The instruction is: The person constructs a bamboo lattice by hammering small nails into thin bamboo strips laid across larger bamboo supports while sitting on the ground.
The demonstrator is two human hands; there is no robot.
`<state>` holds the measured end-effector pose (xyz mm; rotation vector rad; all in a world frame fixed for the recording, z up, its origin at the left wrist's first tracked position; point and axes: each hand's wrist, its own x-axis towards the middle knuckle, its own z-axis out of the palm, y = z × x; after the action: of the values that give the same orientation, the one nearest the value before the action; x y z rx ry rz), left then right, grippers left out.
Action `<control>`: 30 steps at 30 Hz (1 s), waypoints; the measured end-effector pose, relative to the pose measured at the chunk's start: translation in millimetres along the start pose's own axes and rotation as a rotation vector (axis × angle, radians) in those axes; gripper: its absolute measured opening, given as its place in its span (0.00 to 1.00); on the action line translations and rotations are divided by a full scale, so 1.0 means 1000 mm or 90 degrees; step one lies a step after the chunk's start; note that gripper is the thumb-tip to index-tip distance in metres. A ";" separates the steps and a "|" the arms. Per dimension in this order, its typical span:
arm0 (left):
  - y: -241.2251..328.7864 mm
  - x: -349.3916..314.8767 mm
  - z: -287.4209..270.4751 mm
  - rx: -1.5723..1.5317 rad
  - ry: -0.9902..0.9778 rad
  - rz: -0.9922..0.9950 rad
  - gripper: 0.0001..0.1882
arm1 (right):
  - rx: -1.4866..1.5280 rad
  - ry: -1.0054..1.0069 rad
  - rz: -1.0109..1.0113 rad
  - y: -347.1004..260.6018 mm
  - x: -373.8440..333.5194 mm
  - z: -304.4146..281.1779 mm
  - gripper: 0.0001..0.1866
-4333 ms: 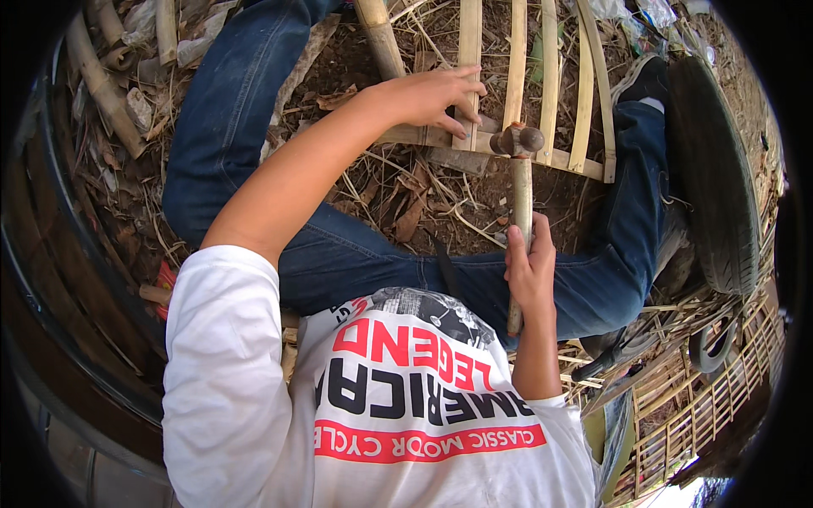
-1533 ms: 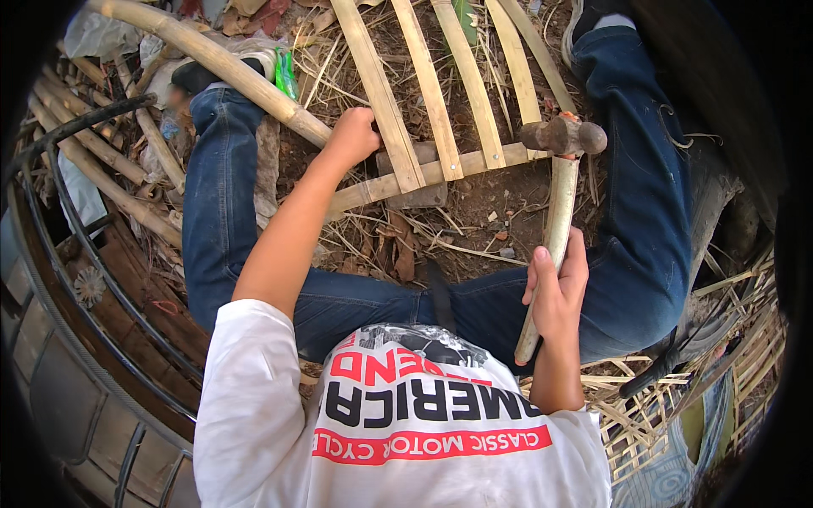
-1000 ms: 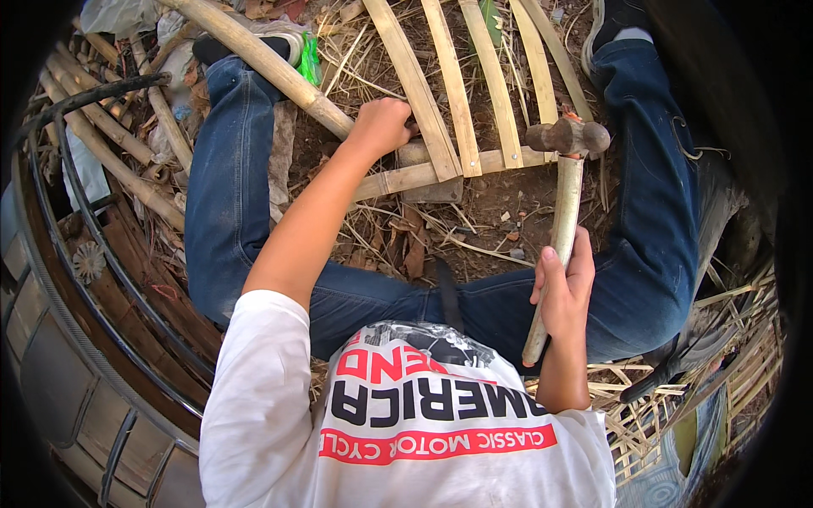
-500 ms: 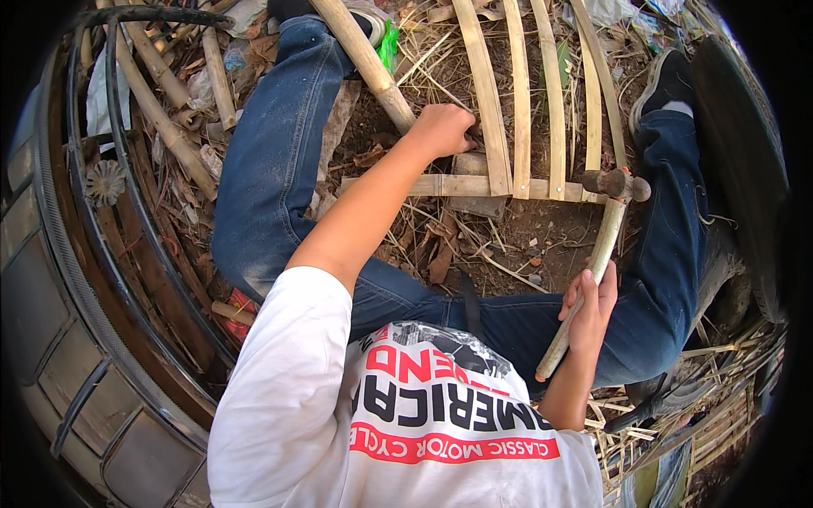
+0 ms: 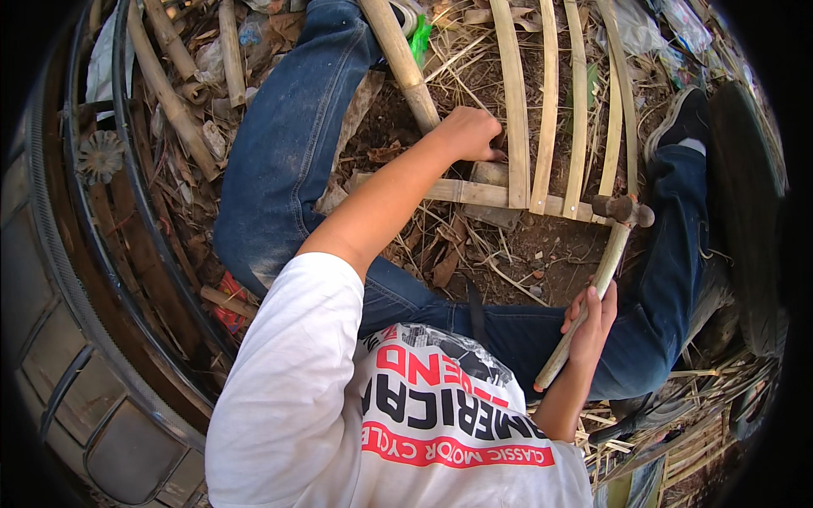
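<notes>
My right hand (image 5: 590, 326) is wrapped round the pale wooden handle of a hammer (image 5: 603, 284), whose rusty head is up beside the right end of a split-bamboo crosspiece (image 5: 457, 191). Several flat bamboo slats (image 5: 544, 110) run away from that crosspiece, their near ends lying on it with small nail heads showing on some. My left hand (image 5: 471, 134) is closed, thumb and fingers pressed together just beyond the crosspiece, left of the first slat. What it pinches, if anything, is hidden. A grey block (image 5: 494, 217) lies under the crosspiece.
A thick bamboo pole (image 5: 398, 59) slants past my left hand. At the left stand a curved black metal frame (image 5: 127, 169) and more bamboo poles (image 5: 169, 106). Dry leaves and plastic scraps litter the soil between my legs. Thin bamboo strips (image 5: 677, 449) lie at lower right.
The whole view has shifted a little, so the slats and crosspiece appear farther right and lower. My left hand remains near the crosspiece, and my right hand still holds the hammer.
</notes>
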<state>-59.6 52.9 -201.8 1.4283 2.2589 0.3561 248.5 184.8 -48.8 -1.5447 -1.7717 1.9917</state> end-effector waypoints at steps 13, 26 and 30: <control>0.000 0.001 0.009 0.007 0.033 -0.005 0.18 | -0.005 0.006 0.008 -0.001 0.002 0.004 0.17; 0.000 0.008 0.005 0.077 -0.019 0.065 0.12 | 0.009 -0.012 0.024 -0.005 0.001 0.004 0.15; -0.004 0.012 -0.009 0.111 -0.071 0.096 0.13 | 0.026 0.002 0.026 -0.005 0.000 0.004 0.14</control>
<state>-71.0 62.1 -198.5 1.6697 2.1416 0.1232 243.2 183.9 -45.5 -1.5828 -1.7012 2.0289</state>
